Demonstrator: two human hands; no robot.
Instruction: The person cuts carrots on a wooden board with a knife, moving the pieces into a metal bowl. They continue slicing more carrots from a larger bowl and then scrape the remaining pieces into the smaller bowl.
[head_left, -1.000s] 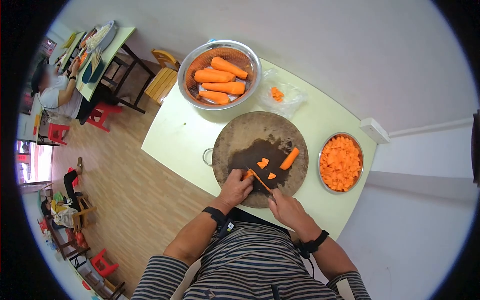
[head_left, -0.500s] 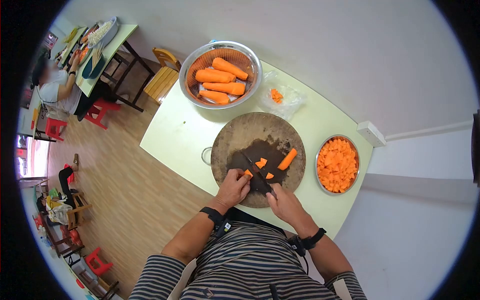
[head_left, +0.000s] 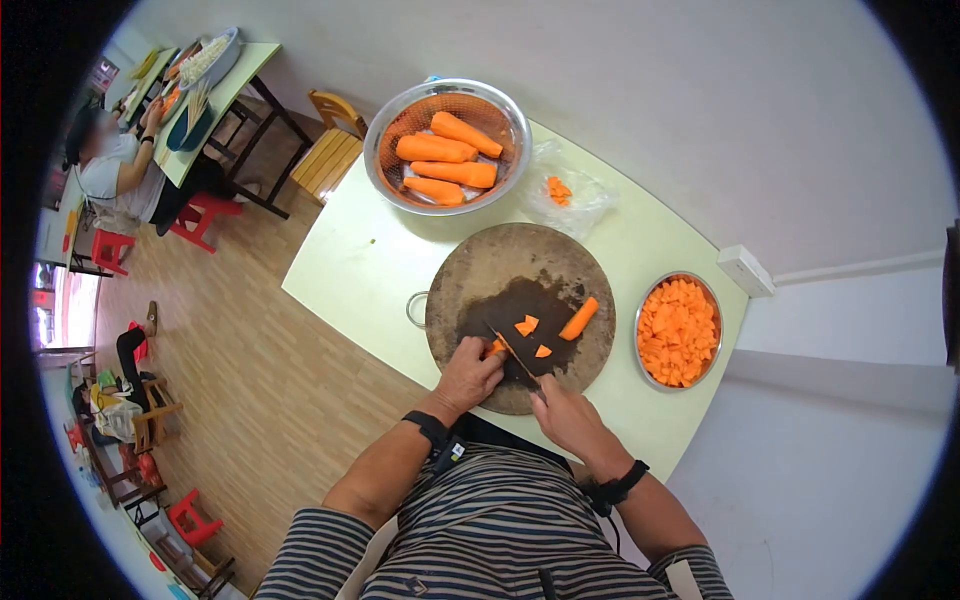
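Note:
My left hand [head_left: 468, 374] is closed on a small carrot piece [head_left: 496, 346] and presses it on the round wooden chopping board [head_left: 465, 262]. The fingers partly cover that piece. My right hand [head_left: 570, 412] is wrapped round the handle of a kitchen knife [head_left: 518, 359]. Its blade stands nearly edge-on to me, right beside the held piece and my left fingertips. Loose cut carrot bits [head_left: 527, 325] lie on the wet dark patch beyond the blade. A longer carrot length [head_left: 579, 318] rests towards the board's right side.
A steel colander bowl [head_left: 372, 165] with several peeled carrots stands at the back left. Beside it lies a clear plastic bag [head_left: 590, 205] with carrot bits. A bowl of diced carrot [head_left: 679, 330] sits at the right. Another person [head_left: 110, 175] sits at a table far left.
The knife blade has turned from showing its dark flat side to nearly edge-on, close against the carrot piece. My left hand keeps its hold. The view has shifted slightly.

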